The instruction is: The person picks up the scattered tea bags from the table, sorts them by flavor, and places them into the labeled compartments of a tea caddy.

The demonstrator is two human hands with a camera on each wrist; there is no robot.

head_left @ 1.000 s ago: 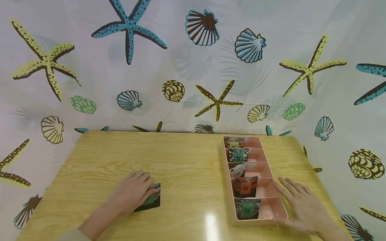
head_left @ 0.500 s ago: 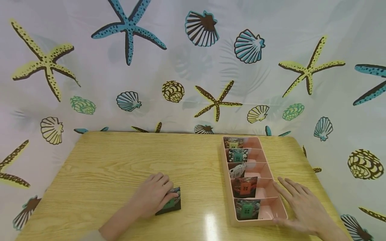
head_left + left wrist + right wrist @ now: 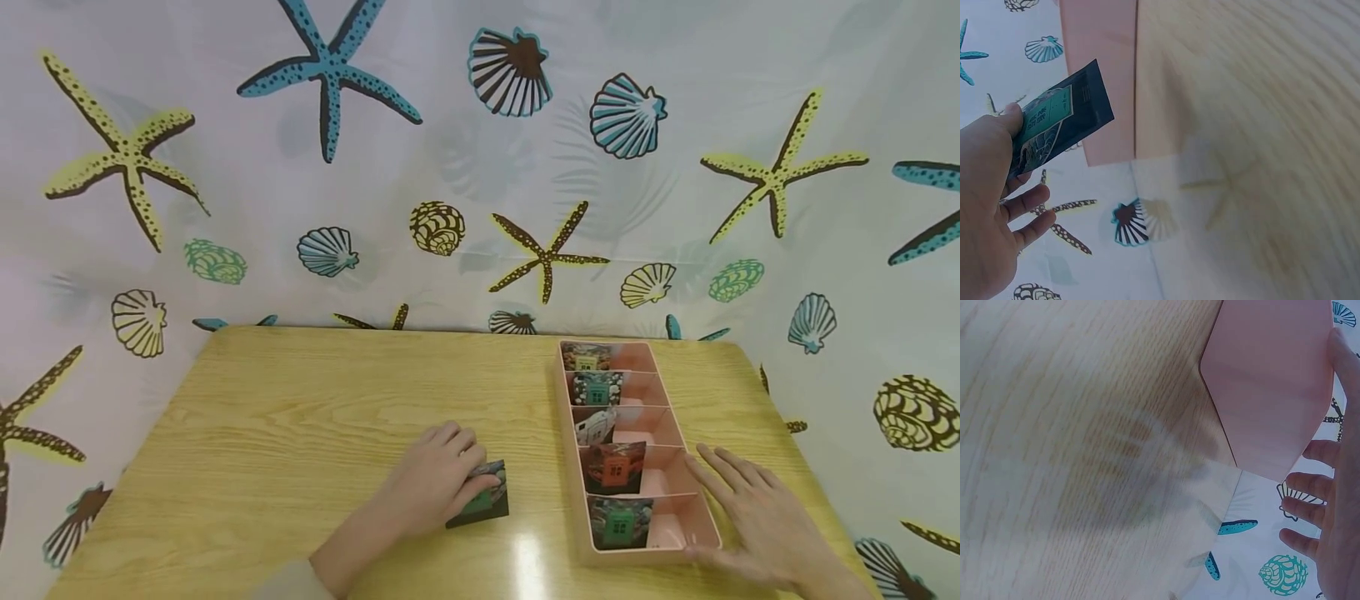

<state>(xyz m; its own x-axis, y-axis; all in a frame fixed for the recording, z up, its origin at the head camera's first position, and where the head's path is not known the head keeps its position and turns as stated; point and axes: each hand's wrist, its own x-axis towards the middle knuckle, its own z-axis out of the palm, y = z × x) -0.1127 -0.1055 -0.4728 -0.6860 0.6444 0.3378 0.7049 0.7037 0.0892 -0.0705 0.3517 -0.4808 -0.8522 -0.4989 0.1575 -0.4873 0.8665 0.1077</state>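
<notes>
My left hand [image 3: 435,475] pinches a small dark sachet [image 3: 491,502] with a green label, held over the table left of the box. In the left wrist view the sachet [image 3: 1063,119] juts out past the thumb, its label facing the camera, while the other fingers spread loosely below. My right hand [image 3: 772,525] rests against the right side of a long pink divided box [image 3: 630,557], thumb by the near corner and fingers fairly straight. The box's outer wall [image 3: 1272,381] fills the upper part of the right wrist view beside the fingers.
Each box compartment has a sachet leaning at its left: green-labelled [image 3: 619,525] nearest, then red [image 3: 615,469], white [image 3: 595,428], teal [image 3: 597,389] and yellow-labelled [image 3: 587,358] farthest. The wooden table [image 3: 315,392] ends at a curtain [image 3: 450,167] printed with shells and starfish.
My left hand has carried the green-labelled sachet rightward across the table, closer to the pink box. The right hand has stayed at the box's side.
</notes>
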